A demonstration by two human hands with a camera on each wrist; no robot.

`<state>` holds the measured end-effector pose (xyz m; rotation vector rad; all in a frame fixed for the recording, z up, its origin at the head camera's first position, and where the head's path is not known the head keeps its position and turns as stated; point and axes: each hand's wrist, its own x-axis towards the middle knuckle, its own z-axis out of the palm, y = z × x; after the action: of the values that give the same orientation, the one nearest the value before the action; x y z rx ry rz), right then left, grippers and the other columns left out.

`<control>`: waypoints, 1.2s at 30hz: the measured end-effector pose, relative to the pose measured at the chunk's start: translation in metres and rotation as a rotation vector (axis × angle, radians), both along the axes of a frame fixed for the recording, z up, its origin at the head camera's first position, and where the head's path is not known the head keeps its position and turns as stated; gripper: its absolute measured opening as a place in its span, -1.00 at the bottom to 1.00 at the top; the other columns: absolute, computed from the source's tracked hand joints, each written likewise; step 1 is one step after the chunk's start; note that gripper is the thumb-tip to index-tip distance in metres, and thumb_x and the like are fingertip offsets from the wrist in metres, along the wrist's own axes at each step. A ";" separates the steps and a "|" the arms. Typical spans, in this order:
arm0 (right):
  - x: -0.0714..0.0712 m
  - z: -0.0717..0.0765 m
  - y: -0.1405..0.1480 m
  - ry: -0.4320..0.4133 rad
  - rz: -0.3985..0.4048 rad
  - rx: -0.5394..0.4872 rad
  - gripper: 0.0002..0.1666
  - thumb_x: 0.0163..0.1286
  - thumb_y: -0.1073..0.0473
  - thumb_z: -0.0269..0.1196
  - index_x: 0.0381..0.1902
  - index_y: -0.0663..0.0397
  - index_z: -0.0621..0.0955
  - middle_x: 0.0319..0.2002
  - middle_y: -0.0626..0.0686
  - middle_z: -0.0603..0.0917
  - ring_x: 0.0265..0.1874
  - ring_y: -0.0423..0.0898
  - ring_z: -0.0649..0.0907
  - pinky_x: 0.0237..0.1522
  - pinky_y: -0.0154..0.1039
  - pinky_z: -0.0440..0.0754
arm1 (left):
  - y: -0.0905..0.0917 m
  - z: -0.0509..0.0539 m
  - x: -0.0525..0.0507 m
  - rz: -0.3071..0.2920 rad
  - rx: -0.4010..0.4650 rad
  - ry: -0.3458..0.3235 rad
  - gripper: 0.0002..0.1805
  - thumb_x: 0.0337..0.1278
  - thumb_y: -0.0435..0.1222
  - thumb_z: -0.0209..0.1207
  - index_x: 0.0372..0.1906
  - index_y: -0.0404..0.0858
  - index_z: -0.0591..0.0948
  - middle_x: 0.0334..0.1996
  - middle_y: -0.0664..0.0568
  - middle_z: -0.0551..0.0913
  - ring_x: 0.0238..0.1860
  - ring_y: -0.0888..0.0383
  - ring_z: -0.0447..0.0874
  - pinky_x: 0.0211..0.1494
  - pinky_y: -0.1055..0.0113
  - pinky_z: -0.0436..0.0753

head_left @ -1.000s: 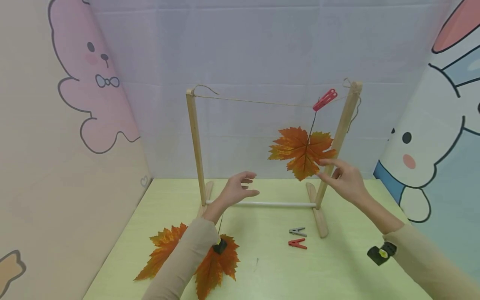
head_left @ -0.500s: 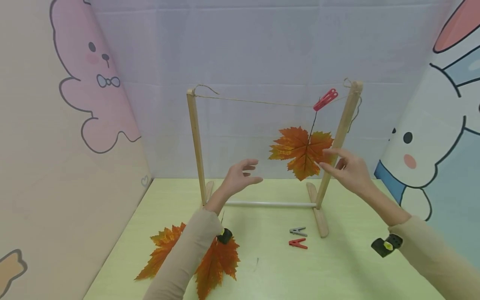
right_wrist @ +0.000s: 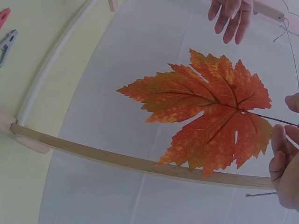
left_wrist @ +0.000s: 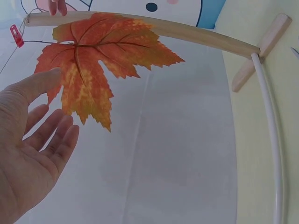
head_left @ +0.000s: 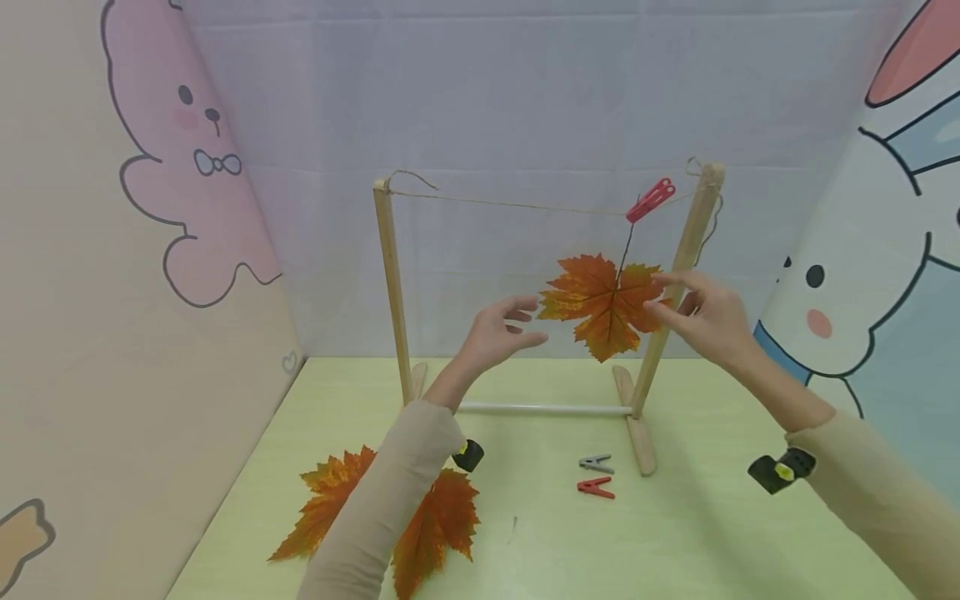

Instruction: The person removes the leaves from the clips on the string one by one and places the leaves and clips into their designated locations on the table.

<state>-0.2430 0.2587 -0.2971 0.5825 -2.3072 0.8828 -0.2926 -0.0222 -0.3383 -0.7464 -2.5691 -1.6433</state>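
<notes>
An orange maple leaf [head_left: 596, 304] hangs by its thin dark stem from a red clothespin [head_left: 651, 200] on a twine line [head_left: 510, 202]. My left hand [head_left: 498, 337] is raised just left of the leaf, thumb and fingers spread apart, holding nothing. At the leaf's right edge is my right hand [head_left: 705, 321], its thumb and fingers apart with nothing between them; whether a fingertip touches the leaf I cannot tell. In the right wrist view the leaf [right_wrist: 210, 102] hangs beside the right hand's fingers. The left wrist view has the leaf [left_wrist: 88, 51] beyond the left thumb.
Wooden posts [head_left: 392, 283] and a white crossbar [head_left: 547, 408] make up the stand. On the table [head_left: 555, 558] lie a grey clothespin [head_left: 596, 463] and a red one. Two more maple leaves, one leaf [head_left: 431, 533] partly under the left sleeve, lie at the front left.
Both hands have risen. My left hand has also moved right, toward the hanging leaf, and my right hand has shifted up along the leaf's right edge. The leaf hangs nearly still.
</notes>
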 end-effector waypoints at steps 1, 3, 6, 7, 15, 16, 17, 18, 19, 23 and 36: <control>0.000 0.002 0.000 0.007 -0.003 0.001 -0.62 0.10 0.26 0.33 -0.09 0.22 0.59 -0.56 0.09 0.53 -0.79 -0.36 0.35 -0.79 -0.44 0.23 | 0.002 0.002 0.000 -0.005 0.006 0.008 -0.40 -0.08 -0.29 0.32 0.17 -0.22 0.44 0.05 0.01 0.52 0.02 0.07 0.50 0.00 0.34 0.51; -0.001 0.006 -0.001 0.017 -0.003 0.001 -0.62 0.09 0.25 0.34 -0.09 0.22 0.60 -0.58 0.05 0.52 -0.80 -0.36 0.35 -0.79 -0.45 0.22 | 0.007 0.006 -0.001 -0.012 0.015 0.022 -0.42 -0.08 -0.29 0.32 0.15 -0.22 0.45 0.04 -0.01 0.52 0.02 0.04 0.50 -0.01 0.35 0.52; -0.003 0.013 -0.002 0.038 0.005 -0.002 -0.61 0.06 0.29 0.35 -0.10 0.20 0.61 -0.61 -0.01 0.50 -0.80 -0.37 0.34 -0.78 -0.48 0.22 | 0.015 0.012 -0.001 -0.013 0.024 0.026 -0.43 -0.08 -0.28 0.32 0.14 -0.19 0.46 0.03 -0.02 0.52 0.02 0.02 0.50 -0.04 0.37 0.53; -0.004 0.015 -0.002 0.048 0.006 0.002 -0.60 0.04 0.30 0.36 -0.10 0.19 0.61 -0.61 -0.02 0.50 -0.80 -0.38 0.34 -0.78 -0.49 0.22 | 0.018 0.014 -0.001 -0.013 0.025 0.025 -0.43 -0.08 -0.29 0.32 0.14 -0.19 0.47 0.04 -0.02 0.52 0.02 0.02 0.50 -0.06 0.38 0.54; -0.006 0.036 -0.003 0.141 0.019 0.074 -0.58 0.00 0.33 0.37 -0.10 0.20 0.60 -0.30 0.09 0.60 -0.76 -0.43 0.32 -0.73 -0.53 0.23 | 0.038 0.025 -0.003 -0.061 -0.016 0.070 -0.39 -0.07 -0.28 0.31 0.18 -0.20 0.44 0.11 0.05 0.49 0.03 0.13 0.50 -0.05 0.41 0.52; -0.006 0.038 -0.003 0.138 0.017 0.084 -0.57 0.00 0.32 0.37 -0.10 0.21 0.60 -0.27 0.10 0.59 -0.76 -0.42 0.32 -0.73 -0.53 0.23 | 0.040 0.028 -0.003 -0.070 -0.021 0.072 -0.39 -0.07 -0.27 0.31 0.19 -0.19 0.43 0.12 0.05 0.49 0.04 0.14 0.49 -0.04 0.40 0.52; -0.005 0.040 -0.003 0.131 0.016 0.087 -0.57 0.01 0.31 0.37 -0.09 0.21 0.60 -0.25 0.11 0.59 -0.75 -0.42 0.32 -0.72 -0.53 0.22 | 0.042 0.030 -0.003 -0.075 -0.024 0.076 -0.39 -0.07 -0.26 0.31 0.19 -0.18 0.43 0.13 0.06 0.48 0.05 0.14 0.49 -0.03 0.40 0.52; -0.005 0.043 -0.002 0.124 0.016 0.088 -0.56 0.01 0.31 0.37 -0.08 0.21 0.59 -0.23 0.13 0.59 -0.74 -0.42 0.32 -0.72 -0.53 0.22 | 0.044 0.032 -0.003 -0.078 -0.030 0.077 -0.39 -0.06 -0.25 0.31 0.20 -0.18 0.42 0.12 0.06 0.48 0.05 0.16 0.48 -0.03 0.41 0.52; -0.005 0.045 -0.002 0.119 0.010 0.092 -0.56 0.01 0.31 0.37 -0.07 0.21 0.59 -0.22 0.13 0.58 -0.73 -0.42 0.32 -0.71 -0.53 0.23 | 0.046 0.035 -0.002 -0.080 -0.030 0.075 -0.38 -0.06 -0.25 0.31 0.20 -0.18 0.42 0.12 0.07 0.49 0.05 0.17 0.48 -0.02 0.41 0.51; -0.006 0.054 -0.001 0.119 -0.013 0.105 -0.55 0.03 0.30 0.36 -0.06 0.22 0.58 -0.24 0.13 0.58 -0.72 -0.41 0.31 -0.69 -0.53 0.24 | 0.054 0.045 -0.002 -0.075 -0.004 0.066 -0.40 -0.06 -0.26 0.31 0.18 -0.17 0.44 0.08 0.06 0.51 0.03 0.19 0.49 -0.06 0.44 0.52; -0.020 0.076 0.007 0.143 -0.070 0.116 -0.49 0.06 0.29 0.35 0.02 0.27 0.53 -0.04 0.23 0.53 -0.67 -0.51 0.30 -0.60 -0.63 0.27 | 0.089 0.057 -0.006 -0.026 0.084 0.123 -0.41 -0.04 -0.31 0.29 0.18 -0.24 0.42 0.06 -0.01 0.52 -0.04 0.20 0.50 -0.06 0.57 0.48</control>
<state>-0.2633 0.2656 -0.2209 0.5902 -2.2451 0.6568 -0.2982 0.0667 -0.2817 -0.8499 -2.4023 -1.6444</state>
